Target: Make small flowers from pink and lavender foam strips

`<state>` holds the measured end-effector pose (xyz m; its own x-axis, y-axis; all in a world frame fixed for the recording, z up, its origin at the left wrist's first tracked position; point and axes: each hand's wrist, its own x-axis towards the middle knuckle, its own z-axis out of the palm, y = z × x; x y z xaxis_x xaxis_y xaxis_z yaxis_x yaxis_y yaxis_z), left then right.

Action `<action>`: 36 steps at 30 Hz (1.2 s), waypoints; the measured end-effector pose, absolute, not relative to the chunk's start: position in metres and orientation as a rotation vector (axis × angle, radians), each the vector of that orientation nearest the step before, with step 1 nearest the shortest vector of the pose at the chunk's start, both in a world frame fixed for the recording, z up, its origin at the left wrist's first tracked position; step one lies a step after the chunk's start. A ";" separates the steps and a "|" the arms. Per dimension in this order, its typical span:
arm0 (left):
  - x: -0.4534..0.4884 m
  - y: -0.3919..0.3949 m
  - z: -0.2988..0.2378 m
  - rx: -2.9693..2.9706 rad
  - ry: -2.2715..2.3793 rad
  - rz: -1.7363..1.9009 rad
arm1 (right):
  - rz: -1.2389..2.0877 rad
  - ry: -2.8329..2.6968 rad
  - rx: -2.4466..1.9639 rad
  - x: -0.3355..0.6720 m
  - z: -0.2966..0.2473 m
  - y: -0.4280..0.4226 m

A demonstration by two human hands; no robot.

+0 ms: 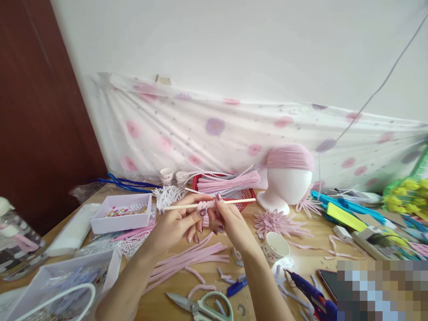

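Observation:
Both hands are raised over the middle of the table around a thin wooden stick [240,201] held level. A pink pipe cleaner [204,205] is coiled about the stick's middle, between the hands. My left hand [182,225] is closed on the stick and the coil, thumb on the near side. My right hand [230,218] pinches the stick at the coil's right end. Below them, loose pink pipe cleaners [189,263] lie on the table, with scissors [200,307] in front.
A white foam head [289,185] wrapped in pink stands at the back right. A red basket [249,194] holds bundled pipe cleaners. Nearby are a paper cup [277,247], a glue gun [310,290], a blue pen [236,287] and a white bead box [122,220].

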<state>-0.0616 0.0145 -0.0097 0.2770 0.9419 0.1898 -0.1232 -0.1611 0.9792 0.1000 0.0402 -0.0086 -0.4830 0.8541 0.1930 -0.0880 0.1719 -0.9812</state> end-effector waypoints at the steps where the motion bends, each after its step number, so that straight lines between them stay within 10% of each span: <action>1: -0.062 0.015 -0.011 1.414 0.845 1.143 | 1.454 -1.583 -0.713 0.098 -0.009 0.040; 36: -0.048 0.006 -0.014 1.547 0.874 1.387 | 1.766 -0.931 -0.435 0.090 0.004 0.026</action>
<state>-0.0484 0.0062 -0.0135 0.1371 0.9113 0.3882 -0.0429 -0.3861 0.9215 0.0902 0.0264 0.0044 -0.3892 0.9107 0.1384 -0.6286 -0.1528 -0.7626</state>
